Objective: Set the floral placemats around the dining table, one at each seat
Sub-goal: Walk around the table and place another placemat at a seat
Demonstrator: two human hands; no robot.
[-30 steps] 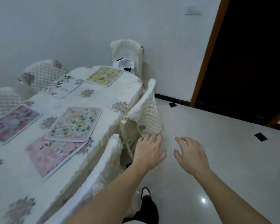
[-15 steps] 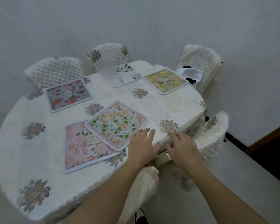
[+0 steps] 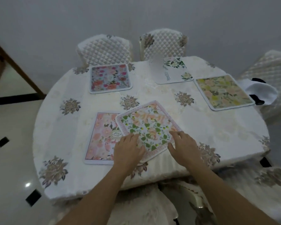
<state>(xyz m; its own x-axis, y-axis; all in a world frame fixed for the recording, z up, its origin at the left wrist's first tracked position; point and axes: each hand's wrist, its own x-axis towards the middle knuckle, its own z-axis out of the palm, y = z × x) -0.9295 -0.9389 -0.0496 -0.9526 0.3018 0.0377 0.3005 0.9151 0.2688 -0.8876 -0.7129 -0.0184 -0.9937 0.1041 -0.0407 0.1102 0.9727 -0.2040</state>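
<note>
Fingers (image 3: 133,137) of my left hand (image 3: 128,150) and right hand (image 3: 183,146) rest spread on the green-leaf floral square placemat (image 3: 146,127), gripping nothing; it lies diagonally, directly ahead, overlapping the pink floral placemat (image 3: 101,138) on the bench (image 3: 217,130).

Light: dim, flat and greyish, casting only faint shadows.
Glare: small bright spots are glinting on the glossy floor (image 3: 10,187) at lower left.
Sharpness: detail is looking soft and smeared throughout.
Distortion: the wide lens is bowing the bench (image 3: 217,132) and stretching the edges.
</note>
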